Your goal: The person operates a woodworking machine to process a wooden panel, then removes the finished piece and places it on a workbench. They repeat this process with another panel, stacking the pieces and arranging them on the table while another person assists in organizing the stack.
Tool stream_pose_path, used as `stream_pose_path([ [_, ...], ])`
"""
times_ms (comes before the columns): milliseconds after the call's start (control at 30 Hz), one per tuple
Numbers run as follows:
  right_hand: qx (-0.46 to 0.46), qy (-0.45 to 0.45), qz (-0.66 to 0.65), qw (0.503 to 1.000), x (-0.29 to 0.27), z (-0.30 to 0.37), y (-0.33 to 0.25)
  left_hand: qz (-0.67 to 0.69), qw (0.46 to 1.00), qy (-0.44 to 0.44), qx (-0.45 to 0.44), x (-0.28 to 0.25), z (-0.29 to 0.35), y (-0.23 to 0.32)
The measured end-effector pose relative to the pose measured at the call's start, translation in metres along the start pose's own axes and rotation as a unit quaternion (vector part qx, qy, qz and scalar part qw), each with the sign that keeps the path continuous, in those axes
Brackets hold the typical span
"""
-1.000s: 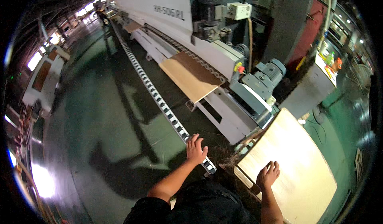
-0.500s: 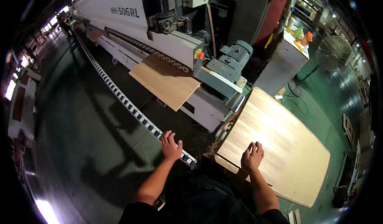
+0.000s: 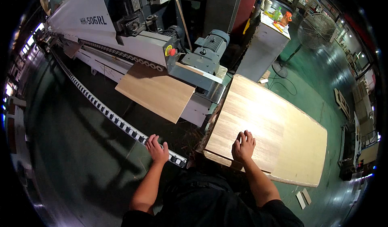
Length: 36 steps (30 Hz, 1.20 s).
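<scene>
My left hand (image 3: 157, 149) lies over the near end of a long white rail with dark rollers (image 3: 121, 124), its fingers spread and thumb apart. The fingertips seem to rest on the rail. My right hand (image 3: 244, 146) is on a wood-grain panel (image 3: 230, 118), fingers slightly bent and holding nothing. That panel lies on a larger pale board (image 3: 303, 150) with a rounded outline. Ahead, between my hands and the machine, another flat wooden panel (image 3: 157, 91) sticks out from under the machine's row of rollers (image 3: 141, 61).
A long grey-white machine (image 3: 81, 12) runs away to the far left, with a red button (image 3: 172, 52) and a motor (image 3: 212, 45) at its near end. A cabinet (image 3: 264, 51) holding bottles and a standing fan (image 3: 317, 31) are at right. Two small strips (image 3: 303, 198) lie on the floor.
My view has turned a little to the right. The panel under the rollers has advanced rightward along the machine. Both hands keep their places on the rail and the wood-grain panel.
</scene>
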State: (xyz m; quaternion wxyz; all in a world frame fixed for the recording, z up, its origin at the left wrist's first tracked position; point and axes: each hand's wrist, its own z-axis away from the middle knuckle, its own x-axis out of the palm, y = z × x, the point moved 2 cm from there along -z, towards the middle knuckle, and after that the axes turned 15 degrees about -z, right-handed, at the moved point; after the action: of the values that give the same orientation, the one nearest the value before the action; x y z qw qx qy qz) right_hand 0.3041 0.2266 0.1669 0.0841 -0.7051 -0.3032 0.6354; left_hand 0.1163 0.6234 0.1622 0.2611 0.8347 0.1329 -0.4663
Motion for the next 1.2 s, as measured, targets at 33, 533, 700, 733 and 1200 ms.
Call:
stream_pose_path([
  [33,0.001,0.0,0.001,1.0,0.001,0.0,0.001,-0.007,1.0,0.01,0.006,-0.002,-0.001,0.002],
  [533,0.03,0.037,-0.039,0.998,-0.001,-0.011,-0.009,-0.001,1.0,-0.02,-0.023,-0.005,-0.005,0.001],
  [700,0.024,0.048,-0.172,0.984,0.017,-0.032,-0.037,0.094,0.995,0.006,-0.044,-0.01,-0.04,-0.002],
  [733,0.023,0.038,-0.217,0.975,0.024,-0.038,-0.039,0.088,0.996,0.009,-0.031,-0.009,-0.054,-0.005],
  [1200,0.182,-0.01,-0.258,0.949,0.049,-0.078,-0.037,-0.111,0.948,-0.287,-0.081,0.071,-0.247,-0.015],
])
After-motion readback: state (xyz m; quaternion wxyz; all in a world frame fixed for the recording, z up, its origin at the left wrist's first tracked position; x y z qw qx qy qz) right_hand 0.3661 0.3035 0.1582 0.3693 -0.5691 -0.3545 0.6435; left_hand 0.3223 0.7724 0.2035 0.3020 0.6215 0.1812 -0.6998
